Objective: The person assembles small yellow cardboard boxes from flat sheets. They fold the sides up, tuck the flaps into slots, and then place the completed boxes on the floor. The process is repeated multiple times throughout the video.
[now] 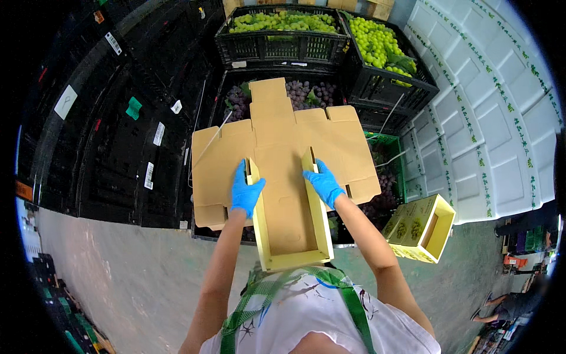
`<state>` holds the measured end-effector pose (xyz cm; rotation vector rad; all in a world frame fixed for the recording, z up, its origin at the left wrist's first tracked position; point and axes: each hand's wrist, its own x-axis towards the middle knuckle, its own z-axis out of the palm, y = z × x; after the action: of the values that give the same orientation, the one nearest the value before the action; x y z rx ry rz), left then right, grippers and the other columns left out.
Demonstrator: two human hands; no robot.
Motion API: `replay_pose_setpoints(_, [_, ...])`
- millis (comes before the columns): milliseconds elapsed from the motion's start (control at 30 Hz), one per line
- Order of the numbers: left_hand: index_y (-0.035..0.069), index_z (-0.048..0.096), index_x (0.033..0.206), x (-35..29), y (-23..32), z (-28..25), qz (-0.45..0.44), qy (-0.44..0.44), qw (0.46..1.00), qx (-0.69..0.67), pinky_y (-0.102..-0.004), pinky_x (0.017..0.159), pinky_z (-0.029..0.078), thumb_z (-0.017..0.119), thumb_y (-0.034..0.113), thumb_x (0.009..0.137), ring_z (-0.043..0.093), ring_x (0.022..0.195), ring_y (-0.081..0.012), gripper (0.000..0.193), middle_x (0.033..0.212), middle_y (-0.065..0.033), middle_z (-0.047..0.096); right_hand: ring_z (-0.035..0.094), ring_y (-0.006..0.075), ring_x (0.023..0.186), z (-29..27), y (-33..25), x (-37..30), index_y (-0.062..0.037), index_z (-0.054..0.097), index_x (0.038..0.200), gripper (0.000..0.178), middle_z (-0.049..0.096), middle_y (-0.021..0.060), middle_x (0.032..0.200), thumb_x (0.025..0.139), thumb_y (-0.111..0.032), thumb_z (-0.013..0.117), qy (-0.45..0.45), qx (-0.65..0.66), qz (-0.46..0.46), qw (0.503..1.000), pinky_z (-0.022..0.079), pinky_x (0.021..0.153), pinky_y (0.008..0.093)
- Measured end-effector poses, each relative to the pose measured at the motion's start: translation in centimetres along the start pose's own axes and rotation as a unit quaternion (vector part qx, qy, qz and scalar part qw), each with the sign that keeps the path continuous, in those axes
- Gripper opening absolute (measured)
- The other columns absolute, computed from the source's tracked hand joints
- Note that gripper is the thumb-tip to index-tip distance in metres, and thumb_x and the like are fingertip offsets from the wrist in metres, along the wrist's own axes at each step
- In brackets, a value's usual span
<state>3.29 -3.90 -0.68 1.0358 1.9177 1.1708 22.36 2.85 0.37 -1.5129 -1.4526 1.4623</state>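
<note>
A partly folded cardboard box (292,227), brown inside with pale yellow walls, lies in front of my body. Its near end wall and two long side walls stand up. My left hand (246,192), in a blue glove, is closed on the far part of the left wall. On the right wall, my right hand (323,183) grips the matching spot, also gloved in blue. Flat brown cardboard blanks (221,147) with flaps spread out under and beyond the box; where one sheet ends and another begins is hard to tell.
Black crates of green grapes (283,22) (377,44) stand at the back. Dark grapes (309,94) show in a crate under the cardboard. A folded yellow box (421,230) sits at right. Black crates (135,106) wall the left, white foam boxes (489,112) the right.
</note>
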Motion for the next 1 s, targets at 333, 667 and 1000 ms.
replay_pose_setpoints(333, [0.007, 0.047, 0.113, -0.7, 0.6, -0.1, -0.033, -0.013, 0.999, -0.028, -0.0247, 0.079, 0.04, 0.04, -0.007, 0.062, 0.052, 0.092, -0.0188, 0.053, 0.106, -0.0111, 0.053, 0.05, 0.0131, 0.077, -0.2, 1.2, 0.0, -0.0028, 0.042, 0.116, 0.05, 0.055, 0.0058, 0.089, 0.067, 0.001, 0.05, -0.02, 0.13, 0.023, 0.991, 0.04, 0.068, 0.024])
replay_pose_setpoints(667, [0.003, 0.059, 0.084, -2.2, -2.0, -0.9, -0.026, -0.119, 0.985, -0.12, -0.0233, 0.073, 0.042, 0.042, -0.008, 0.061, 0.054, 0.081, -0.0134, 0.03, 0.089, -0.0073, 0.059, 0.048, 0.0092, 0.077, 0.6, 1.3, -2.1, -0.0049, 0.054, 0.087, 0.012, 0.054, -0.0007, 0.079, 0.077, -0.01, 0.053, -0.154, 0.104, -0.032, 0.982, 0.039, 0.07, 0.021])
replay_pose_setpoints(1000, [0.009, 0.058, 0.097, -3.1, 0.2, -0.2, -0.044, -0.198, 0.953, -0.226, -0.026, 0.075, 0.04, 0.049, 0.02, 0.08, 0.05, 0.083, -0.0132, 0.022, 0.087, -0.0037, 0.055, 0.044, 0.0162, 0.084, 1.2, -0.1, -3.9, -0.0022, 0.051, 0.091, 0.033, 0.05, 0.0084, 0.087, 0.083, -0.033, 0.043, -0.15, 0.072, -0.016, 0.986, 0.034, 0.078, 0.0278])
